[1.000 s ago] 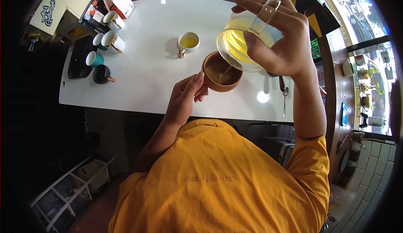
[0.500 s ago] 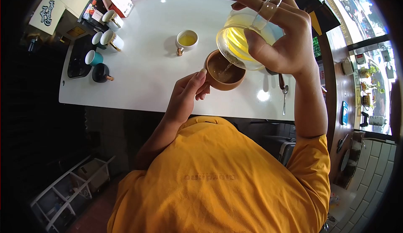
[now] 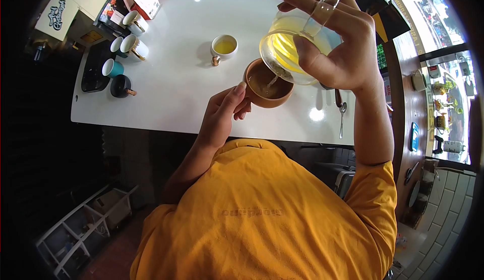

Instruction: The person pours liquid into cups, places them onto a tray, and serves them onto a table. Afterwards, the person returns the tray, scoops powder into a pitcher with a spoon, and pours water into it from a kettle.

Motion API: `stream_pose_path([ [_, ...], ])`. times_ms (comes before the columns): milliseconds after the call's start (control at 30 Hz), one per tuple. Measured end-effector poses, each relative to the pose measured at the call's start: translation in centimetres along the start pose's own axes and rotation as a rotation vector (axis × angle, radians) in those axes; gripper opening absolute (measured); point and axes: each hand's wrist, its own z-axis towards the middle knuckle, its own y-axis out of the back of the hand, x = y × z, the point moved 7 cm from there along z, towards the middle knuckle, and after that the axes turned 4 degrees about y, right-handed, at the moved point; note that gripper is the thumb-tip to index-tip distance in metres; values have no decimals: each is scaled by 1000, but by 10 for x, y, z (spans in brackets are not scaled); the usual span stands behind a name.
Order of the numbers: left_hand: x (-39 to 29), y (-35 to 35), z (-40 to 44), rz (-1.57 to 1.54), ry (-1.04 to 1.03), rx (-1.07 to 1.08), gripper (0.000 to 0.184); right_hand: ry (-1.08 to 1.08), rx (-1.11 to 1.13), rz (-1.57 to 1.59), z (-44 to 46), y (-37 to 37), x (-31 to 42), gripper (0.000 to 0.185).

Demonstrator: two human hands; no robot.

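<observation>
My left hand (image 3: pixel 226 109) is closed on the near left side of a brown cup (image 3: pixel 269 102). Gripped by its clear handle, a glass pitcher (image 3: pixel 290 37) of yellow liquid is tilted over that cup in my right hand (image 3: pixel 339 43). A thin stream runs from the pitcher's lip into the cup, where some liquid shows inside. Behind and to the left, a white cup (image 3: pixel 224 47) with yellow liquid stands upright on the table. To the right of the brown cup lies a spoon (image 3: pixel 342 119), near a dark brown handle (image 3: pixel 338 98) whose other end is hidden by my right hand.
Several mugs, among them a teal one (image 3: pixel 112 68) and a black one (image 3: pixel 121 87), stand at the left of the white table (image 3: pixel 166 98) beside a black tray (image 3: pixel 96 68). A wooden counter (image 3: pixel 401 103) runs along the right, below the windows. Boxes (image 3: pixel 141 0) stand at the back left.
The liquid in the brown cup stands slightly higher as the stream keeps running from the pitcher. The brown cup has shifted slightly left; both hands keep their holds.
</observation>
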Motion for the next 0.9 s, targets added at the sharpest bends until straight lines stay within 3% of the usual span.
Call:
stream_pose_path([
  [167,0,-2,-1,-4,0,-9,40,-44,-63,46,7,8,14,51],
  [233,0,-2,-1,-9,-2,-15,40,-27,99,-123,4,1,13,46],
  [900,11,-12,1,0,44,6,41,-13,67,-102,-1,6,13,49],
])
